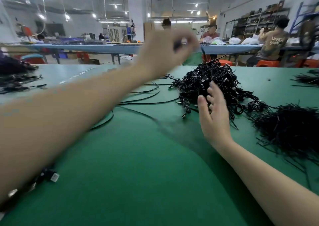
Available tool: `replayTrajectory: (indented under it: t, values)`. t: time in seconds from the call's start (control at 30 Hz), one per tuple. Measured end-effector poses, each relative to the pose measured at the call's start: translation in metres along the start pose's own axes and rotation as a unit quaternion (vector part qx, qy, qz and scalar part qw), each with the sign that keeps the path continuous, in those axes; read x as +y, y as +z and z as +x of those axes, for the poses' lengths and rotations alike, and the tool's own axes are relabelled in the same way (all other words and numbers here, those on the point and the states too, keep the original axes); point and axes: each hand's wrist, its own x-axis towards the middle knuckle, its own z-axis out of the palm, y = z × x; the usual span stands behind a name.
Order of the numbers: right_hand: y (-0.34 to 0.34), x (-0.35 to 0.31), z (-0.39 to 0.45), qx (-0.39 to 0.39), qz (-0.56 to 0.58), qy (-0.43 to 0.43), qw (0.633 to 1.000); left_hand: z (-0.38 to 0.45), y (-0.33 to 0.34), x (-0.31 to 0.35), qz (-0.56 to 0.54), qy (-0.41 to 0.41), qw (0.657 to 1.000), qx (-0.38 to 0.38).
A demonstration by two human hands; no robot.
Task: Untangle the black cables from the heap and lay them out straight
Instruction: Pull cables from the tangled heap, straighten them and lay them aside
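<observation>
A heap of tangled black cables [212, 86] sits on the green table [138, 174] right of centre. My left hand [165, 53], blurred by motion, is raised above the table and pinches a black cable [203, 52] that runs down into the top of the heap. My right hand [213, 111] stands on edge against the heap's near side, fingers straight and spread, holding nothing. Several loose black cables [146, 96] trail across the table to the left of the heap, passing under my left forearm.
A pile of black ties [290, 130] lies at the right, another [307, 79] at the far right edge, and more dark cables [15, 77] at the far left. Cable plugs [51, 175] lie under my left forearm. People sit at a blue table [103, 48] behind.
</observation>
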Motion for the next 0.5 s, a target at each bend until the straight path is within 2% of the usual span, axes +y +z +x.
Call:
replayTrajectory:
  t: [0.03,0.1,0.23,0.27,0.3,0.4,0.43,0.5]
  values:
    - [-0.003,-0.002,0.002,0.037,0.043,-0.015,0.998,-0.018,0.019,-0.001,-0.021,-0.005,0.999,-0.03]
    - [-0.01,-0.004,0.004,0.078,0.043,-0.049,0.995,-0.057,0.075,0.003,-0.058,-0.05,0.994,-0.08]
    - [-0.015,0.009,0.009,0.031,-0.057,-0.011,0.998,-0.061,0.122,-0.007,-0.168,-0.204,0.964,-0.022]
    - [-0.017,0.014,0.011,0.025,-0.08,0.003,0.996,-0.067,0.128,-0.013,-0.194,-0.23,0.953,-0.034]
    - [-0.019,0.019,0.013,0.031,-0.104,0.013,0.994,-0.07,0.131,-0.019,-0.221,-0.256,0.938,-0.069]
    - [-0.027,0.03,0.02,0.098,-0.135,0.063,0.984,-0.074,0.114,-0.043,-0.24,-0.294,0.894,-0.239]
    - [-0.03,0.033,0.022,0.123,-0.126,0.095,0.98,-0.076,0.105,-0.051,-0.245,-0.305,0.88,-0.268]
    - [-0.035,0.039,0.023,0.15,-0.104,0.159,0.97,-0.079,0.092,-0.065,-0.271,-0.341,0.863,-0.255]
